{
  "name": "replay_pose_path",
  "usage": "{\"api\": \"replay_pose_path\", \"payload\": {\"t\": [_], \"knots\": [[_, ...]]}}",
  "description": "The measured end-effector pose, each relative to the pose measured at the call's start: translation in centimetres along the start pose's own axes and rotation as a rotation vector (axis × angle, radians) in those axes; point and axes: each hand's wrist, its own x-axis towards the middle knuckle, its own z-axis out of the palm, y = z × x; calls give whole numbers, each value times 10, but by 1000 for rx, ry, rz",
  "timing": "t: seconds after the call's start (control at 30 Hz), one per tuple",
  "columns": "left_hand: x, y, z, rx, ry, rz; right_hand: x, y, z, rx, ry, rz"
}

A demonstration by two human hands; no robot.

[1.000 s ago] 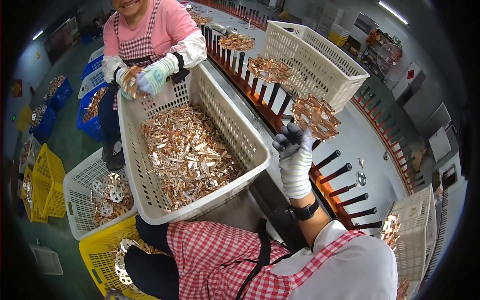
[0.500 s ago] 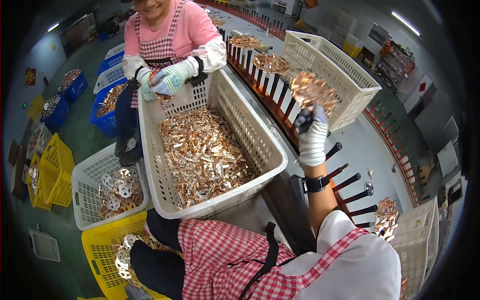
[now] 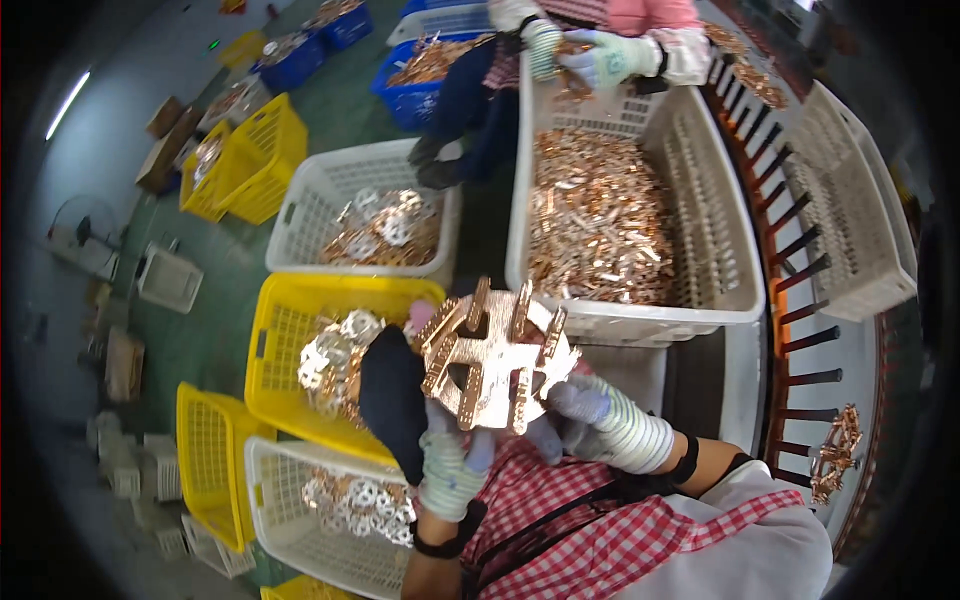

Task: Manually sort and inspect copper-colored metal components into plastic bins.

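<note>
Over my lap, both of my hands hold a round copper-coloured metal plate (image 3: 492,368) with cut-outs and short ribbed bars standing around its rim. My left hand (image 3: 455,470), in a striped work glove with grey fingertips, grips the lower left edge. At the lower right edge are the closed fingers of my right hand (image 3: 615,425), gloved the same way. Beyond the plate, a large white crate (image 3: 640,318) holds a heap of small copper-coloured pieces (image 3: 600,225). Left of my knee, a yellow crate (image 3: 275,370) contains silvery and copper-coloured discs (image 3: 345,350).
A co-worker's gloved hands (image 3: 600,58) hold copper-coloured parts over the far end of the large crate. At right runs a rack of dark-handled pegs (image 3: 810,338), with a copper-coloured part (image 3: 835,455) by it. More crates stand at left, including a white crate (image 3: 285,235).
My right hand has come back from the rack at right to my lap, holding copper-coloured metalwork. My left hand has risen from beside the yellow crate to the plate. The view has swung left.
</note>
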Motion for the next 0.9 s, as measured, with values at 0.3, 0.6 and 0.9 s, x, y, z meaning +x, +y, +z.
{"api": "replay_pose_path", "payload": {"t": [0.3, 0.6, 0.9], "knots": [[-57, -52, -27, 703, -24, 414, -7, 37, 21, -191, -326, 420], [-67, -4, -65, 577, -719, -45, -13, 37, 37, -1152, -445, -650], [-71, 12, -75, 213, -637, -112, -21, 49, 28, -1061, -344, -191]]}}
